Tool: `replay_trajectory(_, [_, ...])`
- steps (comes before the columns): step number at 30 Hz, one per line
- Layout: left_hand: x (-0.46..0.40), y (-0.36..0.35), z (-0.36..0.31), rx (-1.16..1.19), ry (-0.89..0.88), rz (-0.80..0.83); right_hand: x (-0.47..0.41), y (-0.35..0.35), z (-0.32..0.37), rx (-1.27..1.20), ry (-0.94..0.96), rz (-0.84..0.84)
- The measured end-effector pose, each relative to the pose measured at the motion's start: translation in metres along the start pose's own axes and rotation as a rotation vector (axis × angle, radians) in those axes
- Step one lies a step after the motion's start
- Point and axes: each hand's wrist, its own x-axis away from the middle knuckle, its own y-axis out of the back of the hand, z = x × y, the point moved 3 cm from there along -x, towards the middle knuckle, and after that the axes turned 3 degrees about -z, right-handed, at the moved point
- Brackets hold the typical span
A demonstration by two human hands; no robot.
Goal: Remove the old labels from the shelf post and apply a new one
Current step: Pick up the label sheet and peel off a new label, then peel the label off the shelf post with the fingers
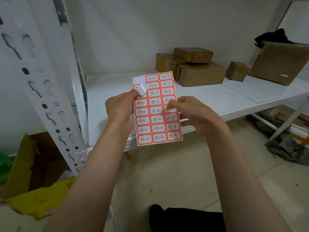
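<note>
A label sheet (157, 114) with red-framed stickers handwritten 15-1, 15-2 and 15-3 is held up in front of the shelf. My right hand (192, 114) grips its right edge. My left hand (119, 108) pinches a white label (143, 89) that curls up from the sheet's second row, left column. The top-left cell of the sheet is blank. The white perforated shelf post (48, 97) stands at the left, apart from both hands; I see no labels on it.
A white shelf board (209, 97) carries several brown cardboard boxes (199, 71) at the back right. A yellow open carton (33, 173) sits on the floor under the post. Clutter lies under the shelf at right. My dark-clothed knee (184, 218) shows at the bottom.
</note>
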Motion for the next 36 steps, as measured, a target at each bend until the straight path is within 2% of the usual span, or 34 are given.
replay_trajectory(3, [-0.007,-0.008,-0.001,0.057,0.032,0.0,-0.001,-0.001,-0.002,0.085,0.0,0.012])
replay_trajectory(5, [-0.011,-0.014,-0.001,0.06,0.041,0.034,-0.003,0.003,-0.003,0.091,0.015,-0.061])
replay_trajectory(10, [-0.017,-0.014,0.004,0.002,0.03,0.056,-0.015,0.027,-0.013,-0.223,0.015,-0.326])
replay_trajectory(13, [-0.015,-0.011,0.005,-0.015,0.039,0.074,-0.023,0.035,-0.025,-0.262,-0.048,-0.378])
replay_trajectory(19, [-0.009,-0.008,0.0,-0.062,-0.026,0.096,-0.043,0.034,-0.049,0.025,-0.086,-0.492])
replay_trajectory(22, [-0.009,-0.007,-0.004,-0.069,-0.055,0.099,-0.046,0.027,-0.052,0.084,-0.11,-0.486])
replay_trajectory(24, [-0.008,-0.006,-0.007,-0.065,-0.072,0.112,-0.047,0.023,-0.046,0.215,-0.099,-0.494])
replay_trajectory(26, [-0.006,-0.006,-0.012,-0.051,-0.089,0.132,-0.043,0.024,-0.026,0.273,0.015,-0.569])
replay_trajectory(28, [-0.003,-0.006,-0.018,-0.022,-0.114,0.151,-0.032,0.021,0.004,0.097,0.289,-0.595])
replay_trajectory(31, [0.003,-0.003,-0.034,0.041,-0.203,0.124,0.002,0.005,0.054,-0.227,0.653,-0.434])
replay_trajectory(33, [0.008,0.001,-0.046,0.07,-0.287,0.059,0.019,-0.01,0.075,-0.292,0.759,-0.333])
replay_trajectory(36, [0.021,0.013,-0.063,0.087,-0.397,-0.002,0.032,-0.029,0.09,-0.268,0.821,-0.26])
